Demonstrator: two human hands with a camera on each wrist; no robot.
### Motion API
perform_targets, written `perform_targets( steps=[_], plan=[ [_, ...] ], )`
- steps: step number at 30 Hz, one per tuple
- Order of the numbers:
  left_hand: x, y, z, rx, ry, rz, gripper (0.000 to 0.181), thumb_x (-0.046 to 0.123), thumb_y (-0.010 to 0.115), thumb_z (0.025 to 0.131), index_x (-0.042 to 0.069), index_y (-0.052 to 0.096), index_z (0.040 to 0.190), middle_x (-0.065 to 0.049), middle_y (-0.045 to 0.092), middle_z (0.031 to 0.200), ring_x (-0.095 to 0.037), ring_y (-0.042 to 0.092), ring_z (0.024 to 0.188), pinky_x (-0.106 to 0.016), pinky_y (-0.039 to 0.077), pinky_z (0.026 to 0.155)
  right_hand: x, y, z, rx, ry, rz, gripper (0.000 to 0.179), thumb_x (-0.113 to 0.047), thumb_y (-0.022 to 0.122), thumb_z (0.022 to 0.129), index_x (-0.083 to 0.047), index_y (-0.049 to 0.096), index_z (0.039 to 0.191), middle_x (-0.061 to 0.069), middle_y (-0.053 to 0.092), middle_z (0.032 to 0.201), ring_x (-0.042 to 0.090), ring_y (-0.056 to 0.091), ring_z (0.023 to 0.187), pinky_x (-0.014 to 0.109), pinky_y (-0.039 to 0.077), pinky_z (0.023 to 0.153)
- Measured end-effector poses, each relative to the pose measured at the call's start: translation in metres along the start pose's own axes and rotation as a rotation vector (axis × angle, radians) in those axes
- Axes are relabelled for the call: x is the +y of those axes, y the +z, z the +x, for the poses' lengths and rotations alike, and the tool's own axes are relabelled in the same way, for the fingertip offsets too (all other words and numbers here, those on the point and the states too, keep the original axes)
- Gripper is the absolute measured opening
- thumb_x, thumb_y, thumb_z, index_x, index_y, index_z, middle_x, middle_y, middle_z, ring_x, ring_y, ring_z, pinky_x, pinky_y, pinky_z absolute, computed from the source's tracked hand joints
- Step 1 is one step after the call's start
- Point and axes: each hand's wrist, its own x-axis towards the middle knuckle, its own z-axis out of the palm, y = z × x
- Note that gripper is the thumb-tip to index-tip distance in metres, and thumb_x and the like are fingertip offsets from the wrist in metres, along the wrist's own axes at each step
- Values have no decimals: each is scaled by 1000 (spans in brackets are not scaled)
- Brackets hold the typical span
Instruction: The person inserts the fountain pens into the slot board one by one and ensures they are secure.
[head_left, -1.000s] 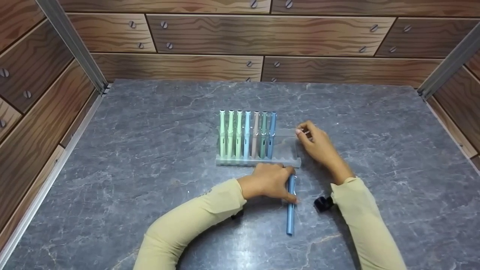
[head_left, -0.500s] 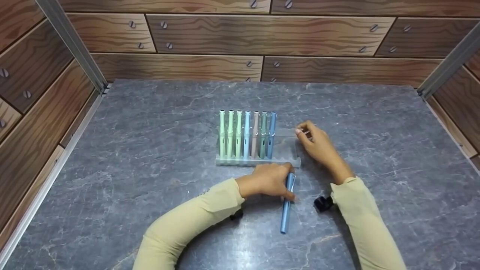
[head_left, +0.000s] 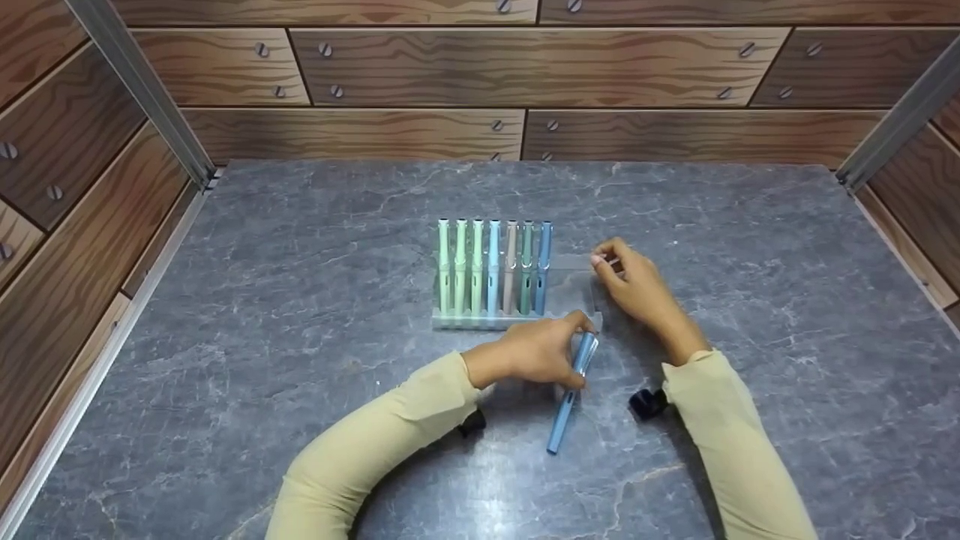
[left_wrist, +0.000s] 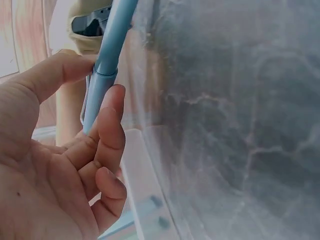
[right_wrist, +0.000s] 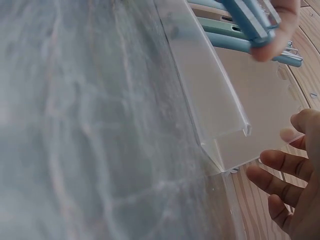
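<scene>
My left hand (head_left: 536, 351) pinches a blue pen (head_left: 562, 420) between thumb and fingers, just in front of the stand. The pen slants, its clip end up near the stand's front lip. In the left wrist view the thumb and fingers meet around the blue pen (left_wrist: 106, 62). A clear pen stand (head_left: 574, 289) holds a row of upright-leaning pens (head_left: 493, 270): light green, light blue, pinkish, dark green and blue. My right hand (head_left: 634, 289) holds the stand's right edge. In the right wrist view, thumb and a fingertip lie on either side of the clear panel (right_wrist: 255, 95).
Both sleeves are pale yellow, with a black wrist camera (head_left: 646, 405) by the right one. A grey marbled tabletop (head_left: 262, 300) lies beneath, walled by wood-patterned panels (head_left: 547, 67) and metal corner posts (head_left: 142, 90).
My left hand has raised the blue pen slightly towards the stand. Its lower end has swung to the left, so it now slants. The right hand has stayed at the stand's edge.
</scene>
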Motion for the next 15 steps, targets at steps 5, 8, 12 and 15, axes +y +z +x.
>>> perform_targets(
  steps=[5,8,12,15],
  plan=[
    [0,-7,-2,-7,35,-85,66,24,80,76,21,45,131,7,60,71,-7,55,57,-21,43,51,1,-1,0,-2,3,0,20,-15,51,99,2,55,109,24,64,103,39,62,97,52,48,90],
    [-1,-11,-4,-9,48,-118,67,23,80,78,20,43,134,7,61,73,-7,56,59,-20,43,52,1,-1,1,-4,8,5,20,-16,51,99,1,55,110,24,64,103,39,62,97,52,48,90],
    [-2,-15,-6,2,58,-146,68,22,79,79,20,42,136,5,63,75,-7,57,61,-20,45,55,0,-2,1,-20,14,3,22,-18,50,100,0,55,111,23,64,105,39,62,98,51,49,90],
    [-3,-18,-7,11,74,-158,68,20,78,80,19,41,137,4,64,76,-7,56,62,-20,44,56,0,-2,0,-34,21,3,23,-20,49,100,0,54,112,24,63,106,39,62,99,51,49,91]
  ],
)
